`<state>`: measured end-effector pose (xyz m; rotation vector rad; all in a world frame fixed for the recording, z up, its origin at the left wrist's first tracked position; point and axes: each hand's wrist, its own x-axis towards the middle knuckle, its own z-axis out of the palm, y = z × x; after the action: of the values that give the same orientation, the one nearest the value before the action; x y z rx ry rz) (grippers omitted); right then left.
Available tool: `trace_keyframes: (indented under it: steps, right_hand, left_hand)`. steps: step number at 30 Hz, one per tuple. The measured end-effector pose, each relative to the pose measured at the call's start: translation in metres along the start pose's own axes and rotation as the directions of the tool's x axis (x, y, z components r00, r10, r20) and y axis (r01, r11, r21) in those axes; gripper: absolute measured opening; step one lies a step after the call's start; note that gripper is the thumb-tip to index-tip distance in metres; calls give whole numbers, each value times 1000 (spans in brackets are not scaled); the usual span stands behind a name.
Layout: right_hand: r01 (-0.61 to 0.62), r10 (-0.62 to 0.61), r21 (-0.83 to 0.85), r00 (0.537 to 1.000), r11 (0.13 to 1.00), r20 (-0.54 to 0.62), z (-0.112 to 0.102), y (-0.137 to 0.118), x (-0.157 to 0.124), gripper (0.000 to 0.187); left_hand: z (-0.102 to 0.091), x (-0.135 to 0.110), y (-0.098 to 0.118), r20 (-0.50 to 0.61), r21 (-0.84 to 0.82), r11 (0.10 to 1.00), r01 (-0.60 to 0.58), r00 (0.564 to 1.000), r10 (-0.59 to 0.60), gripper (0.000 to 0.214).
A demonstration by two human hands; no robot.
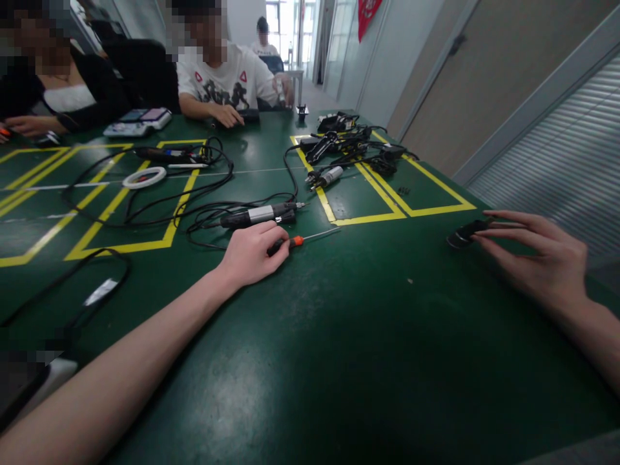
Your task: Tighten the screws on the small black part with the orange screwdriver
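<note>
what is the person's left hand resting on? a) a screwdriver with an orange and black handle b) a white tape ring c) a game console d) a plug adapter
a: the left hand closes over the black grip of the screwdriver, whose orange collar and thin metal shaft stick out to the right on the green table; the white tape ring lies far off.

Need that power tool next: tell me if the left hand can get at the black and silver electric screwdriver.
Probably yes. The left hand rests on the small screwdriver, and the electric screwdriver lies just beyond its fingers with only loose cables around it.
</note>
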<state>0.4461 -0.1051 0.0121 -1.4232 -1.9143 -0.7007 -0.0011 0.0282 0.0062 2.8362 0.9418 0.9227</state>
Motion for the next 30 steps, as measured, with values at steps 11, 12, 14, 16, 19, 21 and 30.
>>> trace_keyframes:
  steps: [11, 12, 14, 16, 19, 21, 30]
  right_hand:
    - [96, -96, -4, 995, 995, -18, 4, 5, -2, 22]
    - [107, -107, -18, 994, 994, -8, 4, 4, -2, 22]
    - [121, -120, -37, 992, 992, 25, 3, 3, -1, 22]
    - [123, -121, -50, 992, 991, 45, 2, 1, -2, 23]
    - [115, -113, -48, 993, 992, 45, 1, 1, -3, 23]
    - [103, -102, -33, 994, 994, 45, 0, 1, -4, 23]
    - [-104, 102, 68, 994, 992, 35, -2, -10, -3, 14]
  left_hand:
    - [1, 0, 0, -16, 2, 1000, -19, 1000, 19, 23]
    - [1, 0, 0, -20, 3, 1000, -25, 999, 25, 23]
    - [1, 0, 0, -27, 1, 999, -39, 999, 39, 24]
    - [1, 0, 0, -33, -3, 999, -45, 998, 45, 24]
    - [1, 0, -1, -29, -2, 999, -40, 999, 40, 24]
    - [1, 0, -1, -22, -1, 999, -35, 999, 35, 23]
    - [0, 0, -1, -8, -3, 1000, -19, 1000, 18, 24]
